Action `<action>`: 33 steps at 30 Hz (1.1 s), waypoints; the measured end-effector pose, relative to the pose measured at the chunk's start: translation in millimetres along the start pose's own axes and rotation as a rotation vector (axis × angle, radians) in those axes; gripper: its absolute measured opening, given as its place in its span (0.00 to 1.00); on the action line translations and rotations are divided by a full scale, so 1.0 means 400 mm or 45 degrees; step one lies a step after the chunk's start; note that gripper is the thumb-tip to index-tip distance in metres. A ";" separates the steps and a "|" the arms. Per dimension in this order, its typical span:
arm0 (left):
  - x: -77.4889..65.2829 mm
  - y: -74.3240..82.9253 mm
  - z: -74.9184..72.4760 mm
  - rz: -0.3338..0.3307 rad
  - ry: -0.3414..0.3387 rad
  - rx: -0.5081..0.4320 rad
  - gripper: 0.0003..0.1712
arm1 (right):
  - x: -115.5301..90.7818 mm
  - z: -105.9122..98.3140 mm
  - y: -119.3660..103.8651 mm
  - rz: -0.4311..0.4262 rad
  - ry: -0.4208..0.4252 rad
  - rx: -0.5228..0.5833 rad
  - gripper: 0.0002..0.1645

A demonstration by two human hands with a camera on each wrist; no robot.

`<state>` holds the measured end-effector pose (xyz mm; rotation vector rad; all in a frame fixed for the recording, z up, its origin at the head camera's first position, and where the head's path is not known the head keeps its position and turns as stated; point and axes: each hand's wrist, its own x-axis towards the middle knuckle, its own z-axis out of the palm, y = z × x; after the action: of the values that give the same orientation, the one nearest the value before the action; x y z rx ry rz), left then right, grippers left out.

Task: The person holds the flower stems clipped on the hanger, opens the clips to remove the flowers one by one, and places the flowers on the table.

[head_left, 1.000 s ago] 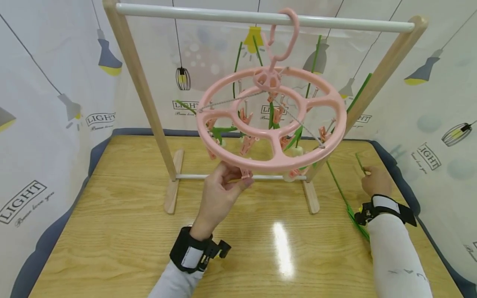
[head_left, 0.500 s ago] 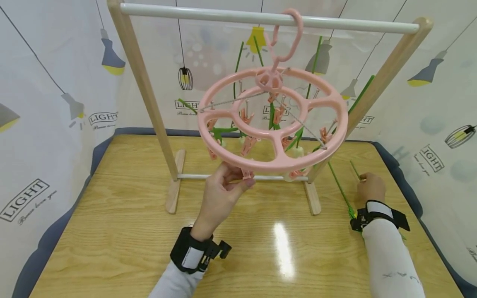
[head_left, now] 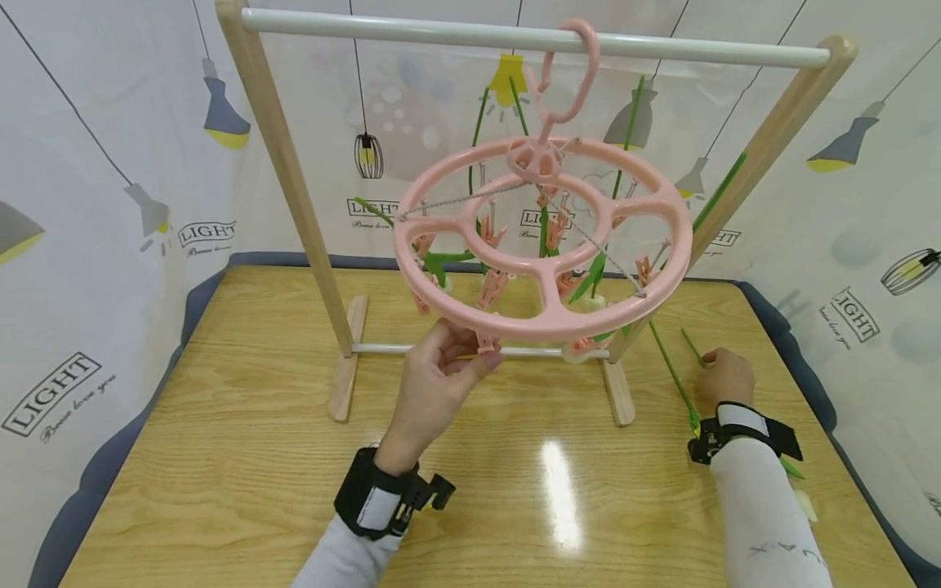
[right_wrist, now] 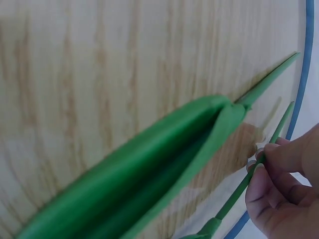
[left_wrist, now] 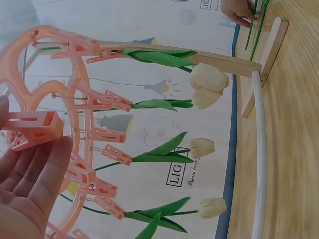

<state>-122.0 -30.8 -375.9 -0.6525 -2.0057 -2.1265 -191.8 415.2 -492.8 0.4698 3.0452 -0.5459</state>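
My left hand is at the near rim of a round pink clip hanger, thumb and fingers holding one of its pink clothespins. In the left wrist view several white artificial tulips hang bloom-down from other clothespins. At the right of the table, my right hand pinches the green stem of an artificial tulip between thumb and fingers. A pale petal of a bloom shows beside the right sleeve. Another green-leaved stem lies close to the right hand, partly covered by the wrist strap in the head view.
The hanger hooks over the white top bar of a wooden stand. A lower white bar joins the stand's wooden feet. A printed cloth surrounds the wooden table at the back and sides.
My right hand has moved left and slightly nearer with the stem, and a pale petal now shows beside the sleeve. My left hand stays on the clothespin.
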 end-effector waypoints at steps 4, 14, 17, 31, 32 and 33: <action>-0.002 0.001 -0.002 0.027 -0.011 -0.018 0.17 | -0.001 0.005 0.003 -0.021 -0.007 -0.007 0.21; -0.003 0.009 -0.007 0.142 -0.047 -0.006 0.17 | -0.004 -0.017 0.001 -0.072 -0.119 -0.005 0.24; -0.002 0.009 -0.010 0.180 -0.061 -0.016 0.23 | -0.006 -0.029 -0.009 -0.100 -0.124 0.030 0.24; -0.011 -0.001 -0.032 0.226 -0.016 0.018 0.25 | -0.035 -0.106 -0.100 -0.185 -0.063 0.141 0.23; -0.013 0.000 -0.035 0.217 -0.010 0.027 0.25 | -0.039 -0.112 -0.106 -0.206 -0.068 0.139 0.23; -0.016 0.001 -0.038 0.210 -0.005 0.040 0.25 | -0.042 -0.118 -0.112 -0.226 -0.078 0.133 0.23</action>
<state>-119.3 -46.9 -378.3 -0.7876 -1.9112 -1.9968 -187.2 386.6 -432.3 0.1809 3.0282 -0.7152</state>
